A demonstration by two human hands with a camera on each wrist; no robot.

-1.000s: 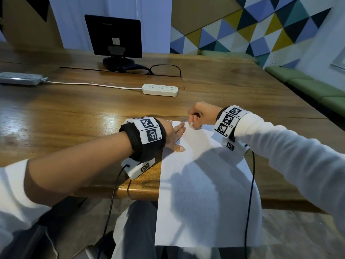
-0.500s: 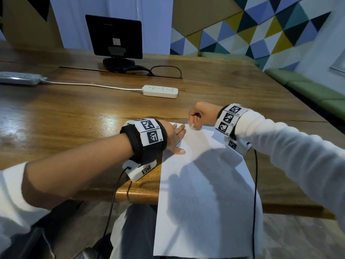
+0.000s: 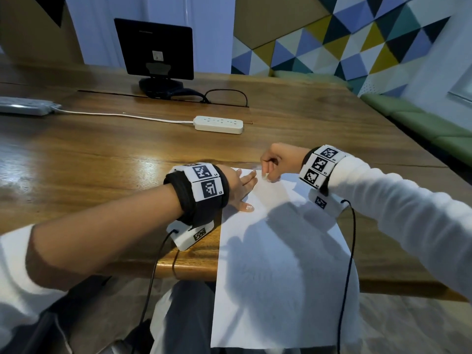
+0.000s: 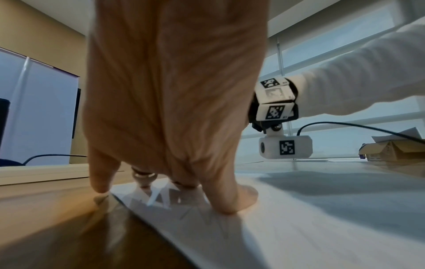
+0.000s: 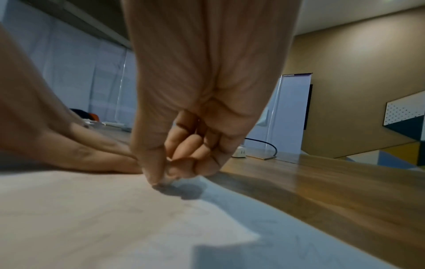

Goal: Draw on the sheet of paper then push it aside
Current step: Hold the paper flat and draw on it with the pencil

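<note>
Brown wooden table (image 3: 107,159) | white paper sheet (image 3: 281,251) overhangs its near edge, long axis away from person | left hand (image 3: 240,185) flat, pressing far-left corner | right hand (image 3: 278,159) fingers curled together at far edge, pinching something small, unclear what.

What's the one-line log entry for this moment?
phase: drawing | left hand: flat, pressing white paper sheet on wooden table | right hand: curled at sheet's far edge, pinching something small, unidentifiable | sheet: overhangs near edge
</note>
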